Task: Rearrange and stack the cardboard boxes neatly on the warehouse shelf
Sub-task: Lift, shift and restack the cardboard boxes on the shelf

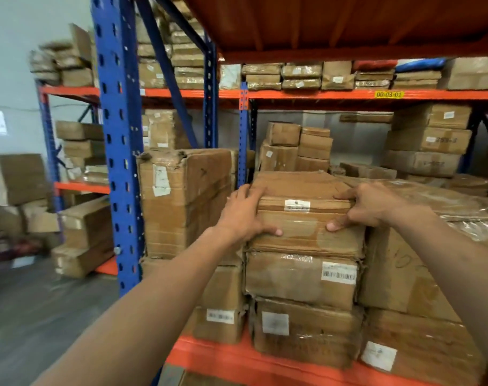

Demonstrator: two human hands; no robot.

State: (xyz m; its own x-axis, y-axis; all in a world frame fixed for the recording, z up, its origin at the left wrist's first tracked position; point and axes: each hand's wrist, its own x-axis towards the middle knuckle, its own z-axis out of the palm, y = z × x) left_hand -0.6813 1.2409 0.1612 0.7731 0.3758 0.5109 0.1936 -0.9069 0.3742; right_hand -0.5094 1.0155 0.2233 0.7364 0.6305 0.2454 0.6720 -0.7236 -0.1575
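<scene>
The top cardboard box (pixel 304 218) is being gripped at both front corners. The left hand (pixel 244 215) is being wrapped round the left corner, with the fingers laid over the top face and the thumb pressed against the front face. The right hand (pixel 368 206) is being curled round the right corner, fingers on the top edge and thumb on the front.

Directly beneath the grip, the box is being supported by a barcode-labelled box (pixel 301 277), under which a bottom box (pixel 307 330) is being carried on the orange shelf beam (pixel 237 360). Just left of the left hand, a tall torn carton (pixel 181 201) is being kept beside the blue upright (pixel 120 162). Right of the right hand, a large film-wrapped carton (pixel 404 268) is being stored, touching the stack.
</scene>
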